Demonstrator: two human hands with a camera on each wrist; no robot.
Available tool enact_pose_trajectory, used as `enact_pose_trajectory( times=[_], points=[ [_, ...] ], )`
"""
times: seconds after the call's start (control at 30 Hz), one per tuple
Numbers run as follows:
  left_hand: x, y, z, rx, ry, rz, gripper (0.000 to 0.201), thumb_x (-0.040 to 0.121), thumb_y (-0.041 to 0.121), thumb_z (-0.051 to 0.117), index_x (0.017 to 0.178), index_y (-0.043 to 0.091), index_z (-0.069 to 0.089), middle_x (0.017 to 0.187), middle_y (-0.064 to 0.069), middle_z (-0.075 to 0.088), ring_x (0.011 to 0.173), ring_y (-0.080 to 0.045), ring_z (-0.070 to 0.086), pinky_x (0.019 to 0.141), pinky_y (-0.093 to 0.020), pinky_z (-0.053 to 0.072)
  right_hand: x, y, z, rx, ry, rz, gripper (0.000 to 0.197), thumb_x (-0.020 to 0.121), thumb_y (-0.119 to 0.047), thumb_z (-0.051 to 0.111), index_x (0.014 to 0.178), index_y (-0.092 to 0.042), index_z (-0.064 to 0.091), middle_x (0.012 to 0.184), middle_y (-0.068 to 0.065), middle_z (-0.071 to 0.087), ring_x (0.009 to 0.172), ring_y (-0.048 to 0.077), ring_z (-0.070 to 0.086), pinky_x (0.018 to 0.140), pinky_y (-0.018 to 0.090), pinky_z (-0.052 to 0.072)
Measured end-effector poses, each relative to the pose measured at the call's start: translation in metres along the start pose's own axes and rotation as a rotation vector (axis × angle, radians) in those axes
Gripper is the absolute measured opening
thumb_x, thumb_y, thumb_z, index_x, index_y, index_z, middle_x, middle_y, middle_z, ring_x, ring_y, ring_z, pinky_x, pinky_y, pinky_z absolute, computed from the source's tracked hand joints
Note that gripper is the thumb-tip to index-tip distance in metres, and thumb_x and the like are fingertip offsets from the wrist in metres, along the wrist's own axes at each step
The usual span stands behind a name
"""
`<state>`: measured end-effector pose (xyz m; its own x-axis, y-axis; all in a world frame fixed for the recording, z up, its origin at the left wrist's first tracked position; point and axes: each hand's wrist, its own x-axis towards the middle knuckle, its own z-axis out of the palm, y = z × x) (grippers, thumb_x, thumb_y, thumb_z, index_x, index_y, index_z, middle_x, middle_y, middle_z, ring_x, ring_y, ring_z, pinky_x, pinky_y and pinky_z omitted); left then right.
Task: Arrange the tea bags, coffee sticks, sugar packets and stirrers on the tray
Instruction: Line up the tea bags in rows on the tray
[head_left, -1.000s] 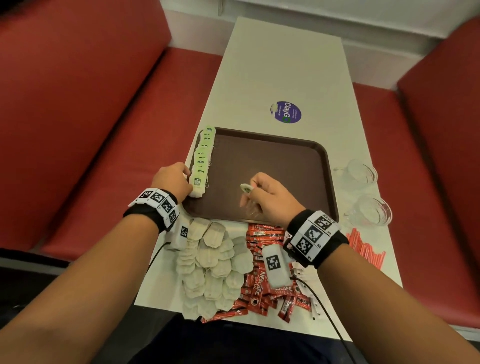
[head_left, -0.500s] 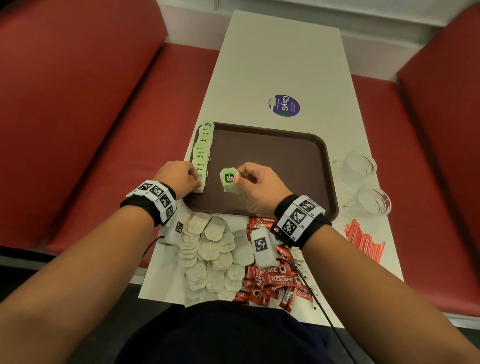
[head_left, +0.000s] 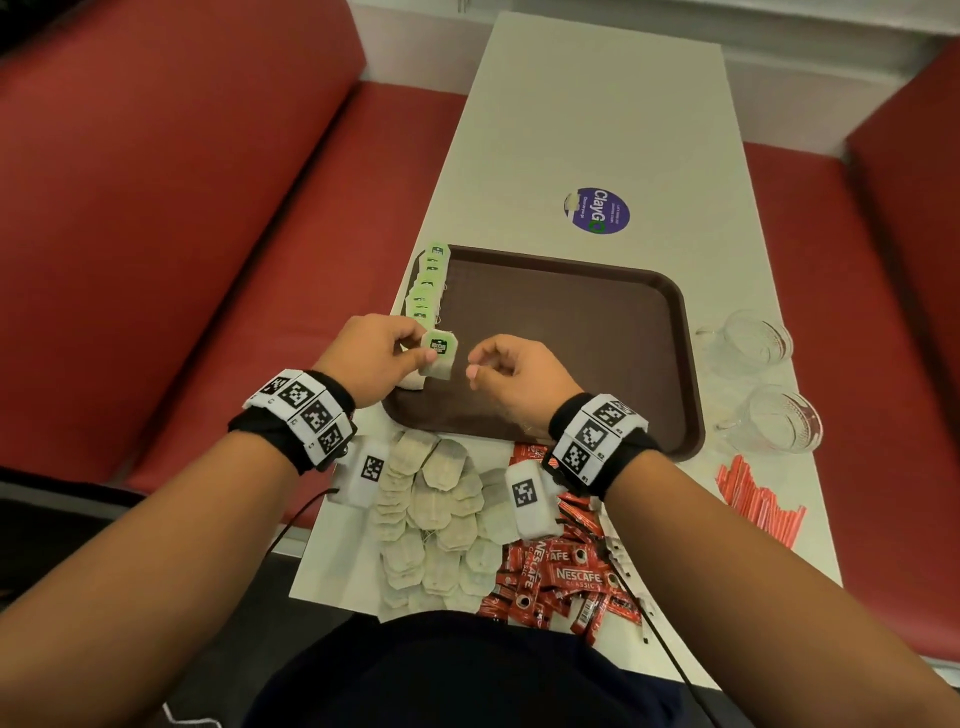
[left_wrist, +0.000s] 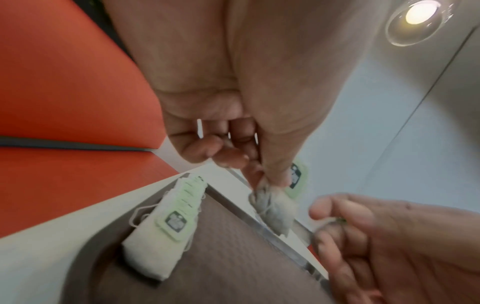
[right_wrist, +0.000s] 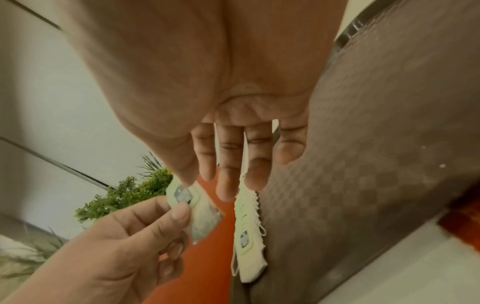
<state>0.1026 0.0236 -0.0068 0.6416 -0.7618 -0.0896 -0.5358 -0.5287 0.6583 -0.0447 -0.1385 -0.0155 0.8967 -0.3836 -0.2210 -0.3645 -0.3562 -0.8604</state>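
Observation:
My left hand (head_left: 416, 346) pinches a tea bag (head_left: 441, 365) with a green tag, just above the near left corner of the brown tray (head_left: 571, 338). The left wrist view shows this tea bag (left_wrist: 275, 207) hanging from the pinching fingertips (left_wrist: 270, 176). My right hand (head_left: 475, 362) hovers a little to the right, fingers relaxed and holding nothing. A row of tea bags (head_left: 428, 291) lies overlapped along the tray's left edge. The same row (right_wrist: 248, 226) shows in the right wrist view. Loose tea bags (head_left: 436, 519) and red coffee sticks (head_left: 566, 571) are piled in front of the tray.
Red stirrers (head_left: 758, 504) lie at the table's right edge. Two glass cups (head_left: 753, 343) (head_left: 784, 421) stand right of the tray. A purple sticker (head_left: 597, 210) is stuck on the table beyond it. Red bench seats flank the narrow table.
My right hand carried a tea bag leftward across the tray and handed it over. My left hand now pinches it, and the right hand has let go.

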Motion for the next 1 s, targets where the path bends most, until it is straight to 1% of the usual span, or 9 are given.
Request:
enact_pose_trajectory(
  times=[0.07,0.17,0.27,0.33,0.43,0.53,0.67,0.87,1.0],
  points=[
    [0.005,-0.011,0.002,0.074,0.017,-0.107,0.012,0.091,0.03,0.071,0.086,0.019,0.07,0.076,0.003,0.066,0.075,-0.019,0.059,0.068,-0.029,0.045,0.002,0.009,-0.002,-0.187,-0.081,0.029,0.02,0.092,-0.037,0.067,0.106,-0.023,0.064,0.093,-0.004,0.069,0.081,0.01,0.062,0.075,0.028,0.049],
    [0.013,-0.023,0.008,0.163,-0.048,-0.213,0.017,0.088,0.029,0.075,0.101,0.02,0.069,0.083,0.006,0.068,0.081,-0.013,0.061,0.073,-0.025,0.042,0.001,0.018,-0.006,-0.424,-0.236,0.081,0.026,0.09,-0.041,0.07,0.108,-0.024,0.064,0.096,-0.008,0.065,0.09,0.011,0.061,0.078,0.025,0.047],
    [0.018,-0.033,0.017,0.187,-0.079,-0.303,0.027,0.085,0.027,0.078,0.106,0.023,0.063,0.083,0.008,0.07,0.086,-0.013,0.064,0.078,-0.03,0.05,-0.001,0.026,-0.005,-0.557,-0.347,0.108,0.021,0.088,-0.035,0.073,0.104,-0.022,0.069,0.097,-0.007,0.067,0.09,0.013,0.063,0.081,0.027,0.05],
    [0.02,-0.038,0.021,0.219,-0.048,-0.345,0.034,0.081,0.029,0.08,0.106,0.027,0.057,0.084,0.008,0.07,0.086,-0.014,0.065,0.08,-0.036,0.054,-0.002,0.029,-0.004,-0.62,-0.355,0.102,0.015,0.089,-0.03,0.073,0.101,-0.021,0.073,0.095,-0.007,0.068,0.088,0.014,0.063,0.079,0.026,0.048],
    [0.021,-0.041,0.024,0.305,-0.014,-0.381,0.043,0.077,0.036,0.082,0.103,0.028,0.048,0.087,0.003,0.067,0.081,-0.018,0.063,0.07,-0.035,0.053,-0.003,0.029,-0.005,-0.648,-0.335,0.112,0.012,0.09,-0.021,0.07,0.101,-0.022,0.075,0.099,-0.004,0.071,0.092,0.015,0.064,0.084,0.027,0.05],
    [0.018,-0.04,0.026,0.323,-0.002,-0.327,0.038,0.08,0.036,0.08,0.098,0.025,0.049,0.084,0.002,0.062,0.078,-0.02,0.061,0.065,-0.034,0.048,-0.003,0.03,-0.005,-0.658,-0.331,0.122,0.015,0.091,-0.017,0.067,0.103,-0.023,0.076,0.101,-0.004,0.072,0.095,0.016,0.065,0.086,0.026,0.05],
    [0.013,-0.031,0.028,0.266,-0.172,-0.207,0.027,0.073,0.028,0.085,0.087,0.028,0.062,0.084,0.01,0.061,0.079,-0.014,0.06,0.07,-0.029,0.049,-0.005,0.031,-0.005,-0.662,-0.325,0.121,0.019,0.092,-0.016,0.064,0.104,-0.025,0.075,0.101,-0.005,0.071,0.095,0.016,0.065,0.084,0.025,0.051],
    [0.012,-0.03,0.028,0.343,-0.188,-0.179,0.023,0.079,0.027,0.079,0.097,0.027,0.065,0.092,0.006,0.065,0.086,-0.018,0.061,0.078,-0.03,0.051,-0.008,0.028,-0.001,-0.697,-0.334,0.139,0.024,0.09,-0.015,0.059,0.105,-0.027,0.073,0.105,-0.005,0.07,0.097,0.018,0.066,0.087,0.03,0.055],
    [-0.001,-0.023,0.022,0.293,-0.181,-0.108,0.02,0.082,0.032,0.078,0.097,0.031,0.065,0.087,0.014,0.062,0.083,-0.008,0.06,0.072,-0.026,0.046,-0.011,0.019,0.007,-0.795,-0.366,0.07,0.027,0.089,-0.028,0.063,0.115,-0.022,0.066,0.111,0.0,0.066,0.095,0.021,0.061,0.084,0.034,0.055]
  ],
)
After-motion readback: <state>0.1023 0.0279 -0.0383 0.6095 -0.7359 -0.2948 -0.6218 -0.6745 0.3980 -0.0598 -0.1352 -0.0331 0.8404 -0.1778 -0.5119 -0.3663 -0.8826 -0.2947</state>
